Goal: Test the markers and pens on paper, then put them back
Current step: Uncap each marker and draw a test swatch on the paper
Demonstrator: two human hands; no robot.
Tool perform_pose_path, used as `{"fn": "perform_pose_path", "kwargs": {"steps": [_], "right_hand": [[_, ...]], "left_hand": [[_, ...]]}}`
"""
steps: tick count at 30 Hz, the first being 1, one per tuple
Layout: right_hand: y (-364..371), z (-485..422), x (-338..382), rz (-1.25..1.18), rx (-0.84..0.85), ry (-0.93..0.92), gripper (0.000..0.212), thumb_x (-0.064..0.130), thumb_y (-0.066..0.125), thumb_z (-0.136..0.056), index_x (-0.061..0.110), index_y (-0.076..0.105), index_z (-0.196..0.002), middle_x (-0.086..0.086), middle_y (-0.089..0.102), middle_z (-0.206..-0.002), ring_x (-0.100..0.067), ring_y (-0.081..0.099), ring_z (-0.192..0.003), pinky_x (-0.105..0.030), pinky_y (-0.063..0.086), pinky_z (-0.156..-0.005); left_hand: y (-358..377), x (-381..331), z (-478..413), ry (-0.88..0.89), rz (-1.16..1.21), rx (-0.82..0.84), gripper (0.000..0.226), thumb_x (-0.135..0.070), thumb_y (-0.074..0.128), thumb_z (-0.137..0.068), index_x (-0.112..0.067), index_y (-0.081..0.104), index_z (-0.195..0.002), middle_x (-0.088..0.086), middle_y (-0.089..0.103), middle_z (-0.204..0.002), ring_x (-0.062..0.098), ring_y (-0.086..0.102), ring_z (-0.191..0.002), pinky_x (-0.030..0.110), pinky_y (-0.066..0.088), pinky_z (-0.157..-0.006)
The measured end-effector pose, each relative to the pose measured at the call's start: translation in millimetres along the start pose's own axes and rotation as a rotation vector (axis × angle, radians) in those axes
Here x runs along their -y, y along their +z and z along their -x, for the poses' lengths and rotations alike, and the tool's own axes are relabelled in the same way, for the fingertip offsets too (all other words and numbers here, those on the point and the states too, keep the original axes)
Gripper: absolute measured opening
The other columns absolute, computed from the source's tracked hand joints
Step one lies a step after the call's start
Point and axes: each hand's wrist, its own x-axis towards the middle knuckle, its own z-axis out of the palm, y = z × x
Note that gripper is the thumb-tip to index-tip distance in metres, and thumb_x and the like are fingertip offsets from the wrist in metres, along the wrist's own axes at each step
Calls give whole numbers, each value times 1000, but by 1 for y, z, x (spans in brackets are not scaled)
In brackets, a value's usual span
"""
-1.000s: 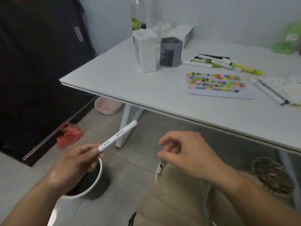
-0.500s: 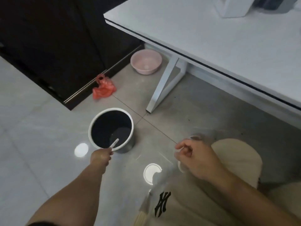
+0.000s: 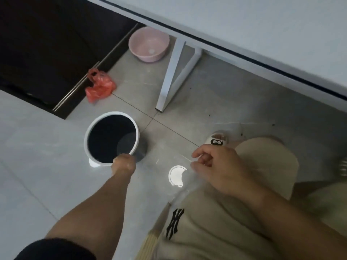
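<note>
My left hand (image 3: pixel 123 164) is down at the near rim of the white bin (image 3: pixel 112 113), knuckles towards the camera and fingers hidden behind them, so I cannot tell whether it grips anything. The marker does not show; whether it is in that hand or in the bin's dark inside, I cannot tell. My right hand (image 3: pixel 217 167) hangs above my knee, well apart from the bin, fingers loosely curled with the thumb near the forefinger, and I see nothing in it. The bin stands on pale grey floor tiles (image 3: pixel 37 166). Beyond it lie a red plastic bag (image 3: pixel 99 86) and a pink basin (image 3: pixel 149 46), beside the white table leg (image 3: pixel 172 76). The table (image 3: pixel 262 34) crosses the top right. Beige shorts (image 3: pixel 216 231) and a slipper (image 3: pixel 216 140) are below my right hand.
</note>
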Motion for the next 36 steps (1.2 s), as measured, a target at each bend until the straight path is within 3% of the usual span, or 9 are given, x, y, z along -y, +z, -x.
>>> {"fn": "perform_pose_path", "kwargs": {"steps": [2,5,14,18,23,25,29,33,36], "right_hand": [[-6,4,1,-63,-53,-7,11,37,77,-82,41,67,-86,25,70,-80,1,66,-68,-19,53,-67],[-20,23,5,-196,-147,-7,11,27,80,-82,32,72,-87,16,70,-74,0,62,-58,-13,49,-62],[-141,130,65,-303,-444,-255,19,33,77,-76,35,75,-95,5,74,-77,-14,67,-65,-19,53,-59],[-203,170,80,-318,-595,-330,17,31,77,-74,35,76,-90,5,73,-74,-8,65,-62,-15,50,-58],[-311,187,62,-212,-808,-298,13,32,85,-80,38,77,-88,5,72,-70,-9,64,-57,-20,52,-51],[-351,176,45,-156,-847,-221,13,29,81,-81,39,76,-85,6,72,-69,-10,65,-56,-21,52,-51],[-416,136,11,-50,-890,-42,7,32,80,-83,33,74,-80,10,73,-70,-5,64,-54,-24,47,-55],[-446,99,-11,18,-951,29,8,34,79,-83,35,72,-79,19,72,-69,2,64,-63,-18,41,-57],[-442,85,-31,-6,-974,19,9,33,78,-83,37,72,-78,21,71,-69,1,62,-60,-14,40,-55]], "left_hand": [[3,-12,35,38,243,64,13,-16,64,-88,-13,76,-92,17,75,-96,27,69,-80,35,56,-74],[2,-38,99,193,440,214,9,-15,66,-91,-14,74,-90,7,73,-78,10,61,-57,27,47,-57],[-81,-165,293,1017,523,497,22,-41,70,-81,-30,75,-99,5,74,-82,13,60,-64,21,52,-59],[-105,-226,356,1250,548,565,27,-42,70,-77,-24,77,-96,9,72,-76,16,58,-60,24,52,-59],[-85,-336,417,1456,356,585,17,-40,68,-79,-31,76,-91,0,73,-72,14,61,-61,26,53,-60],[-61,-382,428,1490,208,537,7,-34,69,-86,-32,75,-88,-7,74,-75,9,64,-66,26,53,-64],[0,-468,431,1678,-170,187,13,-26,62,-95,-34,73,-96,-22,71,-85,-1,63,-70,18,48,-69],[39,-538,409,1675,-443,-194,25,-9,55,-96,-21,70,-113,0,69,-107,17,58,-87,30,53,-78],[46,-563,383,1554,-634,-274,27,-6,56,-93,-21,68,-112,0,64,-101,19,56,-85,30,49,-71]]}}
